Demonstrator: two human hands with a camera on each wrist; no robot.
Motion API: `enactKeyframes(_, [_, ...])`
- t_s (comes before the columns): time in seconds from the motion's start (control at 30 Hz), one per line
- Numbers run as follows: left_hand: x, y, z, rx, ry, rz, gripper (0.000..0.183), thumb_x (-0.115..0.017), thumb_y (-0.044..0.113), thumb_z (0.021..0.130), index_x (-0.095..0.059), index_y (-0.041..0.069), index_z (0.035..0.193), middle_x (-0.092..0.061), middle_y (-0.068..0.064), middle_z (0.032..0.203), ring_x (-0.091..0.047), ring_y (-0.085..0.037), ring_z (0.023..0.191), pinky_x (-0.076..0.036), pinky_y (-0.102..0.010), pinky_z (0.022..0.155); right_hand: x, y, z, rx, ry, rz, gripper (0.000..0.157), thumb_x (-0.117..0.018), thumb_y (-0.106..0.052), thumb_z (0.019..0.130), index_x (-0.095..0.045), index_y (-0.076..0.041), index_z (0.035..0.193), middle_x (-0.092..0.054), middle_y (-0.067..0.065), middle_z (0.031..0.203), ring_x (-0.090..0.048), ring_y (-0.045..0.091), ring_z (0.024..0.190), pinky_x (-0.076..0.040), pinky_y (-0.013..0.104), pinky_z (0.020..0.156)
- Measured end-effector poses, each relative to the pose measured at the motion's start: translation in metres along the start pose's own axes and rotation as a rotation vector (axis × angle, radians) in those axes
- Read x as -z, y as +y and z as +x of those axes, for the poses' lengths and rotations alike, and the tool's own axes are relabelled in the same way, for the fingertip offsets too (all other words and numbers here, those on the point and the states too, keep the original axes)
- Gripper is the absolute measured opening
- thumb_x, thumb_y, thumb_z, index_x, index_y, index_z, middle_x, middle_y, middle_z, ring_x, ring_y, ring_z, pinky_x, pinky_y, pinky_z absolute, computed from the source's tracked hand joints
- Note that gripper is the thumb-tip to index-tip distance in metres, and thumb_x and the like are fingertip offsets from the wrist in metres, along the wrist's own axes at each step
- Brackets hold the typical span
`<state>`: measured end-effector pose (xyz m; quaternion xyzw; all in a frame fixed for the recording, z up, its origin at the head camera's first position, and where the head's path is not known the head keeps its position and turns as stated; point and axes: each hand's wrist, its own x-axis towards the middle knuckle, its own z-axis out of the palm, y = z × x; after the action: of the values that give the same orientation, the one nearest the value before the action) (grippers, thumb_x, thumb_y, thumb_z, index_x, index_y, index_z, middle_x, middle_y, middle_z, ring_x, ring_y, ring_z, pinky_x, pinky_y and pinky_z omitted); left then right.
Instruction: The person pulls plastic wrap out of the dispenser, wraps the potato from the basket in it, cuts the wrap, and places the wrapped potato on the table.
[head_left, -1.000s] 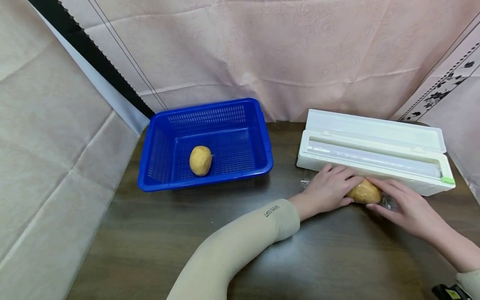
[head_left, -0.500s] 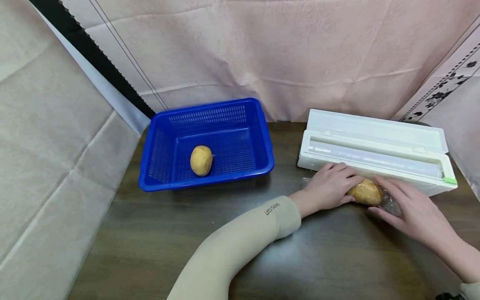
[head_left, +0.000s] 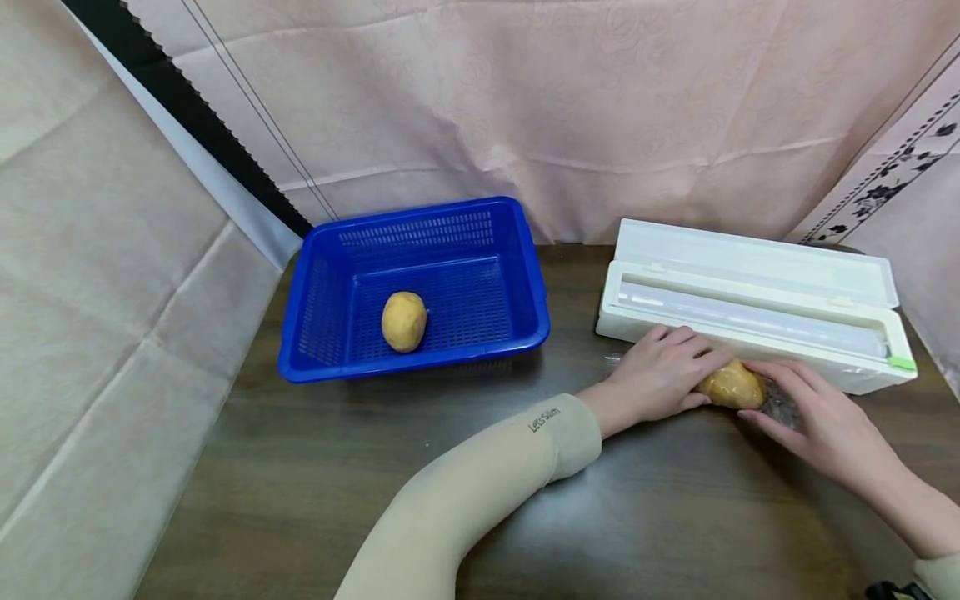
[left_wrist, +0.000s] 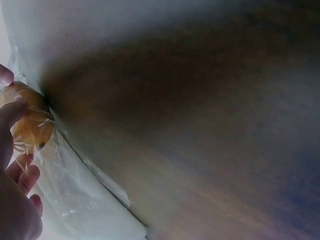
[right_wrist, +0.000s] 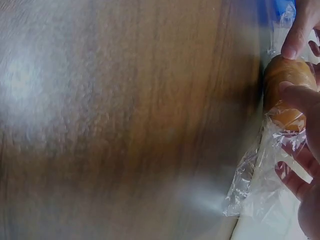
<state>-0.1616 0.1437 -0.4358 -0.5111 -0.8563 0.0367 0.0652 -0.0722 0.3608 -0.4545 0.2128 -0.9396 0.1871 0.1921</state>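
Note:
A potato (head_left: 732, 385) wrapped in clear plastic film lies on the table against the front of a white cling film box (head_left: 757, 342). My left hand (head_left: 660, 375) grips its left end, the thumb on the near side and fingers over the far side. At the other end, my right hand (head_left: 821, 417) holds the potato between thumb and fingers. Loose crumpled film (right_wrist: 270, 175) trails from the right end, under the right hand, in the right wrist view. Film also spreads out beyond the left end in the left wrist view. Part of the potato is hidden behind the fingers.
A bare-looking second potato (head_left: 404, 322) sits in a blue plastic basket (head_left: 420, 367) at the left. The box's lid (head_left: 750, 260) stands raised at the back, showing a film roll (head_left: 750, 320) inside. Pink cloth (head_left: 600, 117) hangs behind the dark wooden table (head_left: 600, 533).
Half a second ago the right fingers were lifted a little off the potato; now they hold its right end again. The left hand has stayed nearly in place.

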Motion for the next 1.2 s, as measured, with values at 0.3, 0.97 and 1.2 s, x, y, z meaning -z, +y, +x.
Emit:
enactKeyframes(0.3, [0.000, 0.001, -0.002, -0.001, 0.031, 0.015, 0.059, -0.049, 0.060, 0.092, -0.039, 0.034, 0.144, -0.042, 0.008, 0.144, -0.041, -0.011, 0.129, -0.034, -0.031, 0.104, -0.001, 0.000, -0.001, -0.054, 0.006, 0.078, 0.077, -0.088, -0.003, 0.054, -0.061, -0.009, 0.126, -0.060, 0.008, 0.112, -0.045, -0.002, 0.108, -0.024, 0.004, 0.089])
enactKeyframes(0.97, [0.008, 0.001, 0.001, 0.017, -0.032, 0.017, 0.059, -0.048, 0.059, 0.093, -0.034, 0.036, 0.146, -0.046, 0.011, 0.140, -0.042, -0.010, 0.128, -0.035, -0.031, 0.099, 0.023, -0.002, -0.007, -0.295, -0.008, 0.091, 0.055, -0.080, -0.016, 0.078, -0.059, -0.011, 0.128, -0.065, 0.000, 0.111, -0.035, -0.027, 0.103, -0.020, -0.001, 0.083])
enactKeyframes(1.2, [0.010, 0.001, 0.003, 0.033, -0.026, -0.003, 0.055, -0.050, 0.062, 0.090, -0.042, 0.036, 0.139, -0.047, 0.011, 0.135, -0.044, -0.008, 0.124, -0.037, -0.029, 0.094, 0.038, 0.001, -0.013, -0.264, 0.042, 0.068, 0.053, -0.083, -0.010, 0.072, -0.064, -0.012, 0.122, -0.047, -0.039, 0.112, -0.041, -0.026, 0.100, -0.021, -0.002, 0.084])
